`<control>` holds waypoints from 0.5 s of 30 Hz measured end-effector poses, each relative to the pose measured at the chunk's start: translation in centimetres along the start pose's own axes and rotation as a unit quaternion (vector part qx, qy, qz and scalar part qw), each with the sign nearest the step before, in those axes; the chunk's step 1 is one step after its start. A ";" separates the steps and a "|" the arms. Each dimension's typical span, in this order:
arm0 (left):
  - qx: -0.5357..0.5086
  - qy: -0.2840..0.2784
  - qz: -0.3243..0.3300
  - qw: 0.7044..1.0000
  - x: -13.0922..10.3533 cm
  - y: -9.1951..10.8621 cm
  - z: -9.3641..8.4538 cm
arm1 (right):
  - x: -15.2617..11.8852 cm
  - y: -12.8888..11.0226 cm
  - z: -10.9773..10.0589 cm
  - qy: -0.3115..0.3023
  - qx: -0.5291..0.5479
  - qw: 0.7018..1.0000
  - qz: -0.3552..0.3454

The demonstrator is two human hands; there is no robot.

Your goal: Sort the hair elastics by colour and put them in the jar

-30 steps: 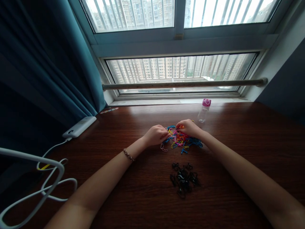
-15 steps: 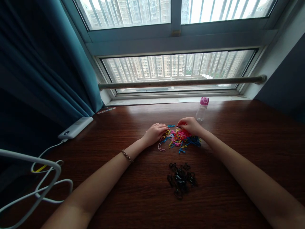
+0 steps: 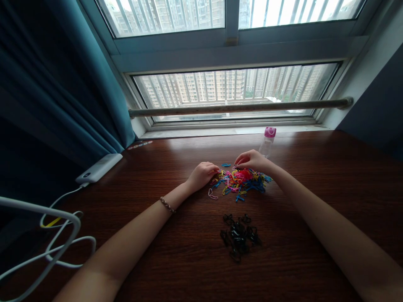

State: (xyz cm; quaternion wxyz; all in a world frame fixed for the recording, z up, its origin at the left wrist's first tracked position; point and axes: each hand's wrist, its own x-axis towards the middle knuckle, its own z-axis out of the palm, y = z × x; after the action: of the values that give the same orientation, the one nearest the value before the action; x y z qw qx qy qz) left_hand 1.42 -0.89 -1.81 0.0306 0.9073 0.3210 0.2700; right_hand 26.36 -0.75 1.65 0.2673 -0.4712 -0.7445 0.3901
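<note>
A heap of small coloured rubber bands [image 3: 234,182] in pink, red, yellow and blue lies on the brown wooden table. My left hand [image 3: 204,174] rests at the heap's left edge, fingers curled together; whatever is between the fingertips is too small to make out. Over the far side of the heap, my right hand [image 3: 252,160] pinches what looks like a black rubber band [image 3: 237,168]. Nearer to me is a separate pile of black rubber bands [image 3: 239,235]. One pale pink band [image 3: 213,194] lies loose at the heap's left.
Behind my right hand stands a clear bottle with a pink cap [image 3: 270,133]. A white power bank [image 3: 99,167] with a white cable [image 3: 71,241] lies at the left, by the blue curtain [image 3: 94,84]. A metal rail [image 3: 239,110] crosses the window beyond the table.
My right hand has lifted slightly up and away from the heap, uncovering more red and blue bands. My left hand has drawn back a little to the left.
</note>
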 end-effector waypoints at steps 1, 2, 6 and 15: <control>-0.010 0.003 -0.008 1.000 0.0 0.0 0.0 | -0.1 -0.1 -0.1 -0.006 -0.006 1.000 0.001; -0.019 0.008 -0.017 1.000 -0.1 0.0 -0.1 | -0.2 -0.2 -0.3 -0.012 -0.014 1.000 0.000; -0.056 0.023 -0.055 0.997 -0.1 0.0 -0.1 | -0.6 -1.0 -0.9 -0.024 -0.054 0.998 -0.006; -0.185 0.083 -0.148 0.968 -0.2 -0.6 0.0 | -1.6 -3.4 -1.5 -0.033 -0.074 0.997 -0.019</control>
State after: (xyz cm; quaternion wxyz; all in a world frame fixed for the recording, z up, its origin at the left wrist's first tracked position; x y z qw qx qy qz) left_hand 0.96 -0.58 -2.02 0.2108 0.8025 0.3972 0.3921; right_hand 26.50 -2.58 5.25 0.2146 -0.4627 -0.7882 0.3443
